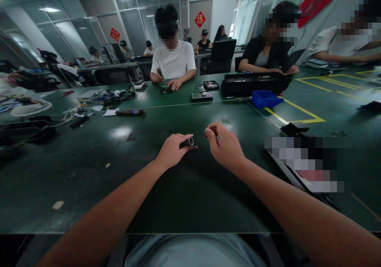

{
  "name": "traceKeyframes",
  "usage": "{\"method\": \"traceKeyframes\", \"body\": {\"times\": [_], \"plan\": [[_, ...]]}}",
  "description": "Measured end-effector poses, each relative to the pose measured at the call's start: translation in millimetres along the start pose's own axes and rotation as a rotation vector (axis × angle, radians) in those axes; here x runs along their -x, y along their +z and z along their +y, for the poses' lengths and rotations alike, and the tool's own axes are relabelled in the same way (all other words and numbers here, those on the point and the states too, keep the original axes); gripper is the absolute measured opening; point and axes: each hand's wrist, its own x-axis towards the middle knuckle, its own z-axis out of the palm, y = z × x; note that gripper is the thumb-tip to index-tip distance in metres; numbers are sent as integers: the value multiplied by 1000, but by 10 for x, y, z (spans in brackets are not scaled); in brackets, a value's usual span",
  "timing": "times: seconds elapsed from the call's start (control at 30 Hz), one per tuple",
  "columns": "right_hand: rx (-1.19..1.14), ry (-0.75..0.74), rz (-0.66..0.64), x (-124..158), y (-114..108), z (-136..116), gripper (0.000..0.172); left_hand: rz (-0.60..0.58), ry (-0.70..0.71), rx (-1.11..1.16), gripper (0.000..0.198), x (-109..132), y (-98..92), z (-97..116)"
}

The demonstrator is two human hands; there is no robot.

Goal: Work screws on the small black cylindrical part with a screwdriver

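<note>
My left hand [173, 149] is closed around a short black cylinder [186, 142], whose round end with a silver rim faces to the right. My right hand [224, 144] grips a small screwdriver [205, 136] with a reddish handle. Its thin shaft slants down and left toward the cylinder's end; whether the tip touches anything is too small to tell. Just below that end, beside my left fingertips, is a small dark piece [195, 147]. Both hands are just above the green table [190, 195].
A blurred-out flat object [309, 167] lies by my right forearm. Farther off are a blue bin [266, 99], a long black housing [253, 85], hard drives [201, 96] and a dark bar-shaped part [130, 112]. Cables [104, 96] clutter the left. A person in white [174, 60] works opposite.
</note>
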Motion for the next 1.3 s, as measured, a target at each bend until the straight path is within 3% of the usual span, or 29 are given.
{"method": "traceKeyframes", "body": {"times": [0.17, 0.33, 0.47, 0.67, 0.83, 1.17, 1.3], "plan": [[-12, 29, 11, -1, -9, -9, 18, 75, -53, 65, 36, -1, -2, 11], [-35, 39, -1, -4, -19, -4, 19, 206, -166, 328, 34, -11, 4, 21], [-41, 34, -12, -2, -14, 9, 20, 228, -221, 414, 37, -4, -33, 22], [-58, 41, -22, 2, -7, 3, 19, 65, -242, 218, 35, -6, -94, 48], [-59, 41, -24, 5, -11, -7, 20, 9, -122, 12, 27, -27, -34, -24], [-48, 44, -32, 2, 11, -2, 21, -96, -45, -336, 35, -36, 32, -31], [-48, 42, -27, -1, -5, -12, 20, -98, -56, -347, 39, -52, 73, -20]]}}
